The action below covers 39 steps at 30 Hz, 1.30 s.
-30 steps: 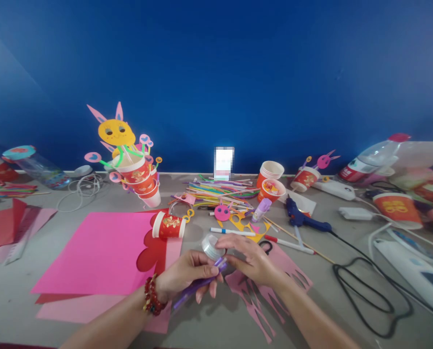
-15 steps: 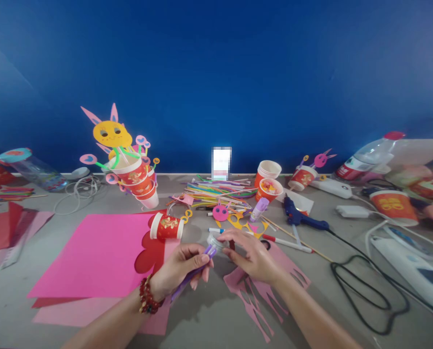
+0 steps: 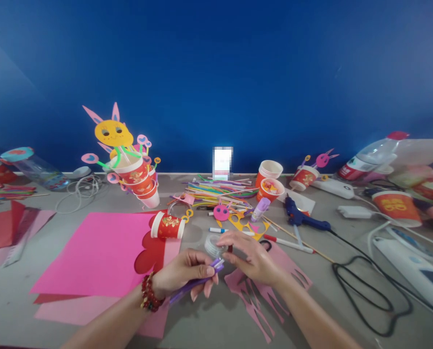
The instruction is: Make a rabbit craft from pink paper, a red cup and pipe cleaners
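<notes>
My left hand (image 3: 189, 276) is closed round a few purple straws (image 3: 187, 289), whose tips stick out past the thumb. A roll of clear tape (image 3: 212, 245) sits just beyond these tips. My right hand (image 3: 251, 257) grips the near right side of the roll, fingers curled over it, partly hiding it. Below my right hand lie cut pink paper scraps (image 3: 251, 303), and the handle of something black shows beside it. To the left, a red paper cup (image 3: 167, 227) with gold print lies on its side.
Pink and red paper sheets (image 3: 93, 257) cover the left. Decorated stacked cups (image 3: 132, 177) stand behind them. Many coloured straws (image 3: 216, 191) lie at the back. A purple glue stick (image 3: 260, 209), markers and a blue glue gun (image 3: 303, 218) with a looped black cord are on the right.
My left hand has shifted slightly right and down with the straws, so their tips are now apart from the tape roll. My right hand has barely moved.
</notes>
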### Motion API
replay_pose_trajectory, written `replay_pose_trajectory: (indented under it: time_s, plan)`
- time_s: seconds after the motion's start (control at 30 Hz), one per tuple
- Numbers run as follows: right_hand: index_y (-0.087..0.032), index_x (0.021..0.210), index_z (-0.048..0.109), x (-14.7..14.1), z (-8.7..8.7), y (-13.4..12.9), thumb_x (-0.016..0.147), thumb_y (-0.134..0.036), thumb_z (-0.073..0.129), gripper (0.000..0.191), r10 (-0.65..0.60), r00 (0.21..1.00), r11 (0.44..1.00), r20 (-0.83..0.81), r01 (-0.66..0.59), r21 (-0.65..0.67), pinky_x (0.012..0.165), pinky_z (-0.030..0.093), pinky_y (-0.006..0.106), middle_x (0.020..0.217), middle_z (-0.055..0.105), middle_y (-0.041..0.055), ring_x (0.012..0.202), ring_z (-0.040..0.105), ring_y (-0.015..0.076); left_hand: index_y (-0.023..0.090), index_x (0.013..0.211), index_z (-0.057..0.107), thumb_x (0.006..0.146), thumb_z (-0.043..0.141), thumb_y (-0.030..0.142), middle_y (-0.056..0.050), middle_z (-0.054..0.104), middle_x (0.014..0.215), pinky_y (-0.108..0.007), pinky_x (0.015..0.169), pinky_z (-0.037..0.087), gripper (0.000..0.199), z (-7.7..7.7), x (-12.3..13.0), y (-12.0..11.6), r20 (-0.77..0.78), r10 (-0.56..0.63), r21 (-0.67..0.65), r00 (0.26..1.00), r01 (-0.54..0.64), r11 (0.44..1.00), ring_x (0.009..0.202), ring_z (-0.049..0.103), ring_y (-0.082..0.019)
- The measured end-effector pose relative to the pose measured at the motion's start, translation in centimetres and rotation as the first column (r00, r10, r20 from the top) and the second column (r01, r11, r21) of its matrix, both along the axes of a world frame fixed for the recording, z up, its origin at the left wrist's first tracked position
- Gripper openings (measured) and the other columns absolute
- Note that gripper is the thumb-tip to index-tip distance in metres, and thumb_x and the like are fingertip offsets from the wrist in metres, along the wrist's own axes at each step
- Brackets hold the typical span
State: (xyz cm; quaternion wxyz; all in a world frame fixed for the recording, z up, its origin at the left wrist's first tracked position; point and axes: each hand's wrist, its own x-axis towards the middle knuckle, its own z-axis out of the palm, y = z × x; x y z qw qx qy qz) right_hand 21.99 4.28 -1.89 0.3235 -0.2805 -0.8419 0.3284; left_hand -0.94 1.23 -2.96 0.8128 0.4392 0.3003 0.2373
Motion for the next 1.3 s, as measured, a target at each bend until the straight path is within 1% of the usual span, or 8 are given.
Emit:
replay_pose_trajectory:
  time_s: [0.17, 0.33, 0.63, 0.9, 1.0, 1.07, 1.2, 1.3]
  plan:
    - [-0.023, 0.112, 0.062, -0.2, -0.2, -0.2, 0.097, -0.032, 0.053, 0.02, 0.006, 1.0, 1.0, -0.019, -0.007, -0.019, 0.09, 0.05, 0.034, 0.112, 0.067, 0.0087, 0.102, 0.064, 0.0207, 0.009, 0.078, 0.07, 0.08, 0.071, 0.044, -0.003, 0.068, 0.057, -0.015, 0.034, 0.036, 0.035, 0.3, 0.2, -0.1, -0.001, -0.041, -0.031, 0.999, 0.041, 0.999, 0.031, 0.046, -0.004]
    - [-0.022, 0.11, 0.064, -0.4, -0.3, -0.4, 0.096, -0.032, 0.054, 0.019, 0.009, 0.999, 1.0, -0.045, -0.009, -0.01, 0.092, 0.05, 0.034, 0.111, 0.068, 0.009, 0.105, 0.063, 0.0215, 0.009, 0.078, 0.072, 0.079, 0.072, 0.044, -0.003, 0.067, 0.055, -0.016, 0.033, 0.034, 0.034, 0.2, 0.2, -0.1, 0.008, -0.08, -0.077, 0.997, 0.08, 0.994, 0.03, 0.045, -0.005]
    - [-0.023, 0.11, 0.064, -0.7, -0.6, -0.5, 0.096, -0.03, 0.055, 0.018, 0.039, 0.995, 0.999, -0.095, -0.041, -0.023, 0.095, 0.048, 0.033, 0.109, 0.069, 0.0076, 0.109, 0.062, 0.0205, 0.007, 0.075, 0.072, 0.08, 0.069, 0.039, -0.005, 0.067, 0.054, -0.017, 0.031, 0.035, 0.032, -0.6, 0.4, -0.2, 0.026, -0.052, -0.144, 0.998, 0.055, 0.988, 0.028, 0.046, -0.006]
    - [-0.023, 0.115, 0.063, -0.7, -0.2, -0.5, 0.097, -0.027, 0.052, 0.021, 0.106, 0.983, 0.983, -0.15, -0.127, -0.135, 0.094, 0.048, 0.032, 0.114, 0.066, 0.0081, 0.109, 0.061, 0.0194, 0.007, 0.076, 0.072, 0.079, 0.07, 0.04, -0.005, 0.067, 0.054, -0.016, 0.032, 0.036, 0.034, -0.5, 0.6, -0.5, -0.013, -0.016, -0.122, 1.0, 0.015, 0.992, 0.03, 0.047, -0.005]
    - [-0.021, 0.116, 0.062, -0.6, 0.5, -0.6, 0.101, -0.031, 0.043, 0.027, 0.152, 0.979, 0.968, -0.137, -0.176, -0.18, 0.094, 0.047, 0.034, 0.116, 0.065, 0.0095, 0.109, 0.06, 0.02, 0.008, 0.075, 0.07, 0.078, 0.07, 0.043, -0.004, 0.066, 0.054, -0.015, 0.032, 0.034, 0.035, -0.3, 0.8, -0.8, -0.073, -0.009, -0.099, 0.997, 0.002, 0.995, 0.031, 0.048, -0.005]
    - [-0.02, 0.119, 0.062, -0.6, 1.0, -0.8, 0.101, -0.034, 0.041, 0.03, 0.182, 0.974, 0.965, -0.132, -0.203, -0.167, 0.1, 0.044, 0.038, 0.116, 0.066, 0.0096, 0.111, 0.06, 0.0212, 0.009, 0.073, 0.067, 0.076, 0.071, 0.044, -0.003, 0.065, 0.054, -0.014, 0.032, 0.032, 0.036, -0.2, 1.1, -1.0, -0.127, 0.019, -0.065, 0.992, -0.027, 0.998, 0.031, 0.048, -0.005]
    - [-0.023, 0.121, 0.06, -1.4, 1.4, -1.5, 0.093, -0.041, 0.058, 0.034, 0.147, 0.985, 0.989, -0.086, -0.149, -0.007, 0.11, 0.032, 0.046, 0.114, 0.069, 0.0079, 0.109, 0.062, 0.0234, 0.012, 0.07, 0.062, 0.074, 0.071, 0.047, 0.0, 0.061, 0.053, -0.016, 0.033, 0.034, 0.036, -0.3, 1.8, -1.6, -0.234, 0.158, 0.063, 0.959, -0.147, 0.987, 0.033, 0.047, -0.006]
    - [-0.023, 0.119, 0.059, -2.3, 1.3, -2.2, 0.089, -0.035, 0.064, 0.032, 0.065, 0.997, 0.992, -0.034, -0.061, 0.108, 0.106, 0.036, 0.045, 0.115, 0.069, 0.0071, 0.106, 0.062, 0.0233, 0.013, 0.069, 0.06, 0.076, 0.068, 0.043, 0.002, 0.055, 0.052, -0.016, 0.033, 0.034, 0.031, -0.7, 2.1, -1.8, -0.283, 0.28, 0.218, 0.917, -0.223, 0.95, 0.034, 0.046, -0.006]
